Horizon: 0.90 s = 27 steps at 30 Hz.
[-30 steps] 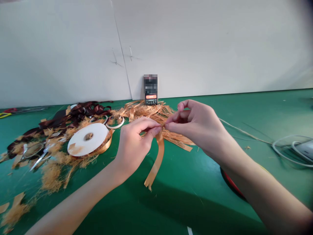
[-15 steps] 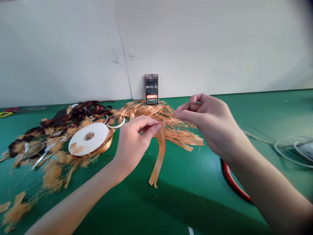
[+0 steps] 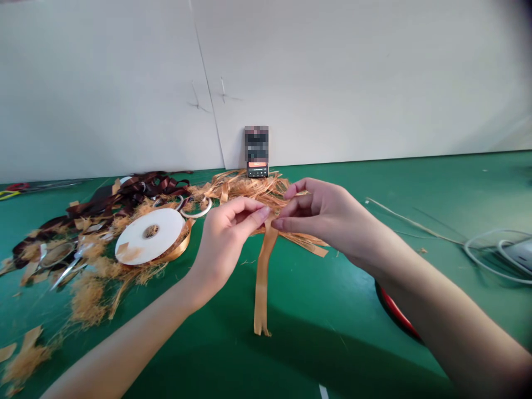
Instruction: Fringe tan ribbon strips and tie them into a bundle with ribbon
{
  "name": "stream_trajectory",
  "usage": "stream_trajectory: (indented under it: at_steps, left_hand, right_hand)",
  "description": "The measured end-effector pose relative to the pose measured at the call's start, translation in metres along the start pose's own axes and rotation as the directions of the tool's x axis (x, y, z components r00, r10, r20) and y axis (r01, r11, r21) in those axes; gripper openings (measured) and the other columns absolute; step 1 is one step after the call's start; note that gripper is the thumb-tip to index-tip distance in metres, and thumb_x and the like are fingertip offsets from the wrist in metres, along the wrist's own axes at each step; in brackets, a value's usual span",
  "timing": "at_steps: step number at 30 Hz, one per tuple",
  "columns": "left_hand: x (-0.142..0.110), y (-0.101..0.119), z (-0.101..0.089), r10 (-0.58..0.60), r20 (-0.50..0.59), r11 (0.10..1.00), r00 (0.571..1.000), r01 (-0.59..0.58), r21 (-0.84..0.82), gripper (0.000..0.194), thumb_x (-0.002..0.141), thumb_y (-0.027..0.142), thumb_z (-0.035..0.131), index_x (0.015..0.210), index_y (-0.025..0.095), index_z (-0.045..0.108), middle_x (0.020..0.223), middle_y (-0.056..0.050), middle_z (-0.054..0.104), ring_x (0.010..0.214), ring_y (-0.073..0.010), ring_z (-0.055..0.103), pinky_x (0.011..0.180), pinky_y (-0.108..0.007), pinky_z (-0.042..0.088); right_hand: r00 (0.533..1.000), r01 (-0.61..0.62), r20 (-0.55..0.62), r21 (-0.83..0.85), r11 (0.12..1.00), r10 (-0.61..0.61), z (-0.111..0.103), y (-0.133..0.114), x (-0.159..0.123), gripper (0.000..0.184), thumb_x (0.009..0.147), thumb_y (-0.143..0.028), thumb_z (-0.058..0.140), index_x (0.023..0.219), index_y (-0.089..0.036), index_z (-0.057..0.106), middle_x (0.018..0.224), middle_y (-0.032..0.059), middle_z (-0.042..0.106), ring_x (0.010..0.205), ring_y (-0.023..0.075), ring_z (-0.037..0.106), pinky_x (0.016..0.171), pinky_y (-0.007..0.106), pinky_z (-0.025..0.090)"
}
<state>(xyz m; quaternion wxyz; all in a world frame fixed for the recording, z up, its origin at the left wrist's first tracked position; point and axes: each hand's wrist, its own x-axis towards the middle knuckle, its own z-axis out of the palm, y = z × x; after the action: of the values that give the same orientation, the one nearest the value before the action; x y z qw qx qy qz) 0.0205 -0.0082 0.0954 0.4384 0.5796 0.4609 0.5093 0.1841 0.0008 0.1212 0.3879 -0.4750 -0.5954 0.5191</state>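
A strip of orange-gold ribbon (image 3: 261,280) hangs down from between my two hands above the green table (image 3: 316,310). My left hand (image 3: 226,244) pinches the ribbon's top end with thumb and forefinger. My right hand (image 3: 322,216) meets it from the right, fingertips closed on the same top edge. Behind my hands lies a heap of frayed orange ribbon threads (image 3: 249,191).
A white spool of orange ribbon (image 3: 150,235) lies at left among frayed scraps, scissors (image 3: 66,271) and dark brown ribbon (image 3: 137,188). A phone (image 3: 256,151) leans on the wall. A red-and-black object (image 3: 394,313) sits under my right forearm. White cable (image 3: 494,252) lies far right.
My right hand pulled away to the right, then came back to the ribbon's top end. The ribbon now hangs a little lower and straighter.
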Motion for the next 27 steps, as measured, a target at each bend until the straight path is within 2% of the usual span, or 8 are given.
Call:
stream_trajectory:
  at_steps: [2, 6, 11, 19, 22, 27]
  left_hand:
    - [0.0013, -0.002, -0.0016, -0.028, -0.004, 0.998, 1.0, 0.028, -0.056, 0.008, 0.079, 0.026, 0.066, 0.076, 0.018, 0.068, 0.077, -0.002, 0.069, 0.074, -0.0147, 0.064, 0.071, -0.025, 0.053]
    - [0.0037, -0.0033, -0.0046, -0.001, -0.034, 0.996, 0.999, -0.002, -0.085, 0.014, 0.083, 0.031, 0.06, 0.081, 0.019, 0.068, 0.086, -0.004, 0.071, 0.078, -0.016, 0.065, 0.076, -0.028, 0.053]
    - [0.0034, 0.0024, -0.0025, -0.058, 0.067, 0.998, 0.996, 0.056, 0.031, 0.009, 0.075, 0.027, 0.068, 0.075, 0.019, 0.069, 0.08, -0.003, 0.071, 0.079, -0.0172, 0.065, 0.07, -0.026, 0.052]
    - [0.0021, 0.0031, -0.0004, -0.085, 0.076, 0.993, 0.994, 0.077, 0.093, 0.007, 0.073, 0.024, 0.068, 0.069, 0.019, 0.069, 0.071, -0.001, 0.068, 0.07, -0.0154, 0.062, 0.063, -0.026, 0.048]
    - [0.0012, 0.0029, -0.0003, -0.078, 0.106, 0.988, 0.991, 0.063, 0.139, 0.006, 0.074, 0.023, 0.066, 0.071, 0.019, 0.07, 0.071, -0.001, 0.068, 0.07, -0.0153, 0.061, 0.063, -0.026, 0.047]
    - [-0.0012, 0.0052, 0.0007, -0.054, 0.146, 0.971, 0.988, 0.018, 0.239, 0.008, 0.072, 0.024, 0.067, 0.066, 0.019, 0.067, 0.068, -0.001, 0.067, 0.067, -0.0153, 0.06, 0.059, -0.025, 0.046]
  right_hand:
    - [1.0, -0.006, -0.004, 0.017, 1.0, 0.006, -0.0003, -0.0014, -0.0006, 0.031, 0.068, -0.013, 0.071, 0.085, -0.021, 0.046, 0.067, -0.0018, 0.068, 0.069, 0.0151, 0.067, 0.069, 0.031, 0.053]
    - [0.999, -0.017, -0.033, 0.038, 0.999, 0.018, -0.0014, -0.0034, -0.0012, 0.03, 0.067, -0.017, 0.074, 0.083, -0.021, 0.049, 0.067, -0.0019, 0.067, 0.069, 0.0156, 0.067, 0.07, 0.033, 0.054]
    - [0.999, -0.034, -0.019, 0.037, 0.999, 0.035, -0.0036, -0.0037, -0.0002, 0.033, 0.065, -0.017, 0.075, 0.085, -0.02, 0.05, 0.071, 0.0002, 0.069, 0.073, 0.0168, 0.068, 0.074, 0.034, 0.055]
    - [0.999, 0.008, -0.033, -0.002, 1.0, -0.008, -0.0061, -0.0033, 0.0, 0.03, 0.069, -0.018, 0.071, 0.092, -0.02, 0.053, 0.089, 0.0044, 0.071, 0.085, 0.0187, 0.068, 0.077, 0.034, 0.056]
    - [1.0, -0.015, 0.002, 0.028, 1.0, 0.015, -0.0044, -0.0045, -0.0007, 0.028, 0.068, -0.015, 0.07, 0.09, -0.021, 0.054, 0.084, 0.0034, 0.071, 0.081, 0.0182, 0.069, 0.075, 0.034, 0.057]
    - [1.0, -0.011, -0.026, -0.027, 1.0, 0.01, -0.0018, -0.0036, 0.0001, 0.028, 0.065, -0.011, 0.069, 0.085, -0.021, 0.053, 0.075, 0.0009, 0.071, 0.07, 0.0158, 0.068, 0.066, 0.03, 0.054]
